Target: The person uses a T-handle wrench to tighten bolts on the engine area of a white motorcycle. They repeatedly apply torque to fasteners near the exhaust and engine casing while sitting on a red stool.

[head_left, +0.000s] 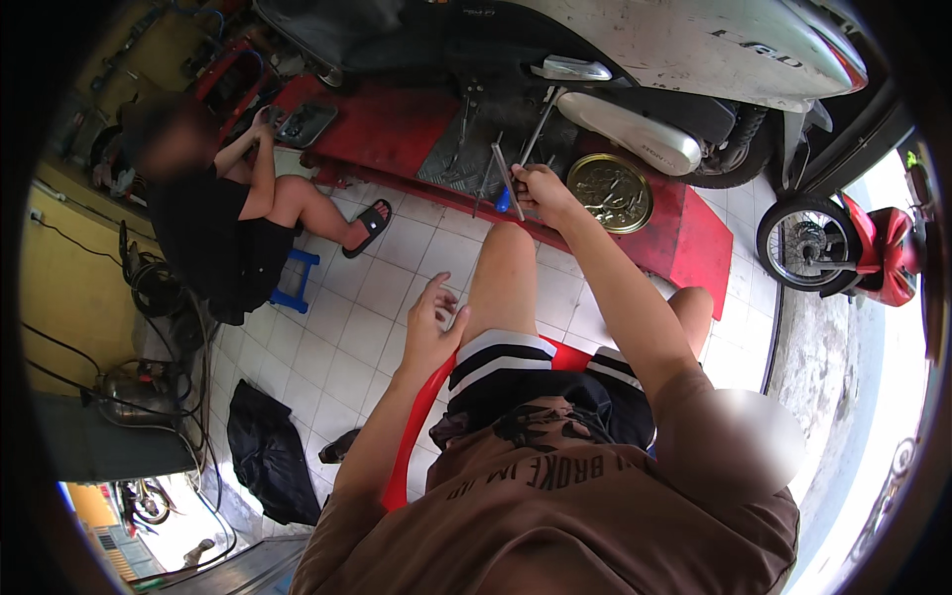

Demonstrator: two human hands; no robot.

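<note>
The right hand (543, 194) is closed around a slim metal rod (507, 177), fingertips pressed to it, over the near edge of a red platform (377, 139). The rod slants across the front of the fist, its far end pointing up toward the scooter (684, 50). A blue handle (502, 200) shows right beside the rod (whether the fist has hold of that too, I cannot tell). The left hand (432, 319) holds nothing; its fingers are spread and apart, beside the person's left thigh.

Just to the right of the busy hand, a round golden tray (651, 202) sits on the platform with small metal parts (607, 194) scattered in it. Past the fist, a long metal tool (538, 124) lies toward the scooter, whose pale silver body fills the top of the view.

Off to the left, another person (213, 208) sits on a blue stool (295, 286), hands near a rectangular tray (319, 123) on the platform. Black cloth (270, 451) lies on the tiled floor (342, 342).
</note>
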